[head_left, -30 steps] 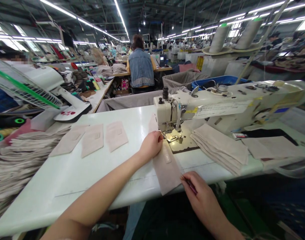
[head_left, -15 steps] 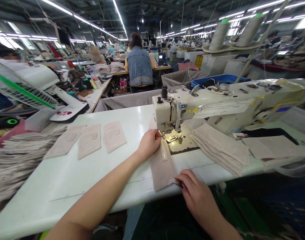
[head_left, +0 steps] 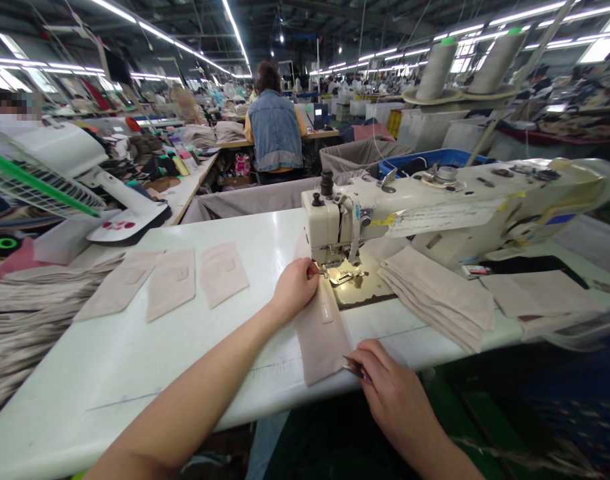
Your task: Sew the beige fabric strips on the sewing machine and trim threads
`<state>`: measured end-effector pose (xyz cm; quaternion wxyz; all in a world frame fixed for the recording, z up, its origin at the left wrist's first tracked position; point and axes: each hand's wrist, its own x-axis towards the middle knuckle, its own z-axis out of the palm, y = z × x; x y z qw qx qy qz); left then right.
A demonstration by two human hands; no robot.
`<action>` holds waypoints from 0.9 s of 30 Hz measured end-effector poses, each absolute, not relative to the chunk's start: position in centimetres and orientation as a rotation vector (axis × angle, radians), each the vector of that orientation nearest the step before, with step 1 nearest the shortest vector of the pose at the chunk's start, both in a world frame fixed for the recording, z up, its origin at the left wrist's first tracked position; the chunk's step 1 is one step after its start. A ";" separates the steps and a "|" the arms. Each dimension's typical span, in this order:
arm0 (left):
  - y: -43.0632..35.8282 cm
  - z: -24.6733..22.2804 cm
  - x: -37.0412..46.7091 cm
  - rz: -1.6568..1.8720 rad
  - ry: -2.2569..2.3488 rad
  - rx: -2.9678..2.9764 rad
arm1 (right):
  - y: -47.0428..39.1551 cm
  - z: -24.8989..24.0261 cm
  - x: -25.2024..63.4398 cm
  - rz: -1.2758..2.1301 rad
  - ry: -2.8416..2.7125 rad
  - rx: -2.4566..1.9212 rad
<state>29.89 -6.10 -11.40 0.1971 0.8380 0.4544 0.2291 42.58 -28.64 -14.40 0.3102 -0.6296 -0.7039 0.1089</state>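
A beige fabric piece (head_left: 321,350) with a small stitched tab lies lengthwise on the white table, its far end beside the presser foot of the sewing machine (head_left: 327,230). My left hand (head_left: 295,288) is closed at that far end, fingertips pinching the fabric's edge just left of the needle area. At the near right corner of the fabric is my right hand (head_left: 392,387), closed around small thread snips (head_left: 353,366). Their dark blades point left and reach the fabric's edge; most of the handle is hidden in the palm.
Three beige pieces with tabs, such as the middle one (head_left: 171,285), lie left, by a tall fabric stack (head_left: 29,320). Folded pieces (head_left: 437,293) lie right of the needle plate. A fan (head_left: 129,223) stands back left; a person (head_left: 275,130) sits ahead, beyond grey cloth bins.
The view has shifted slightly, so the table and pieces sit a little farther left. Both hands keep nearly the same grip and place on the fabric and snips.
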 end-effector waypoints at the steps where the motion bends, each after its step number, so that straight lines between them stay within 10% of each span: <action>1: -6.1 -11.4 29.9 0.641 1.272 2.343 | -28.6 -14.3 42.5 0.287 -1.868 -1.663; 16: -9.4 -8.9 29.0 0.459 1.362 2.884 | -28.1 -13.2 42.5 0.267 -1.917 -1.721; 27: -18.8 -11.7 23.0 0.345 0.285 3.077 | -29.1 -13.5 43.9 0.184 -2.118 -1.548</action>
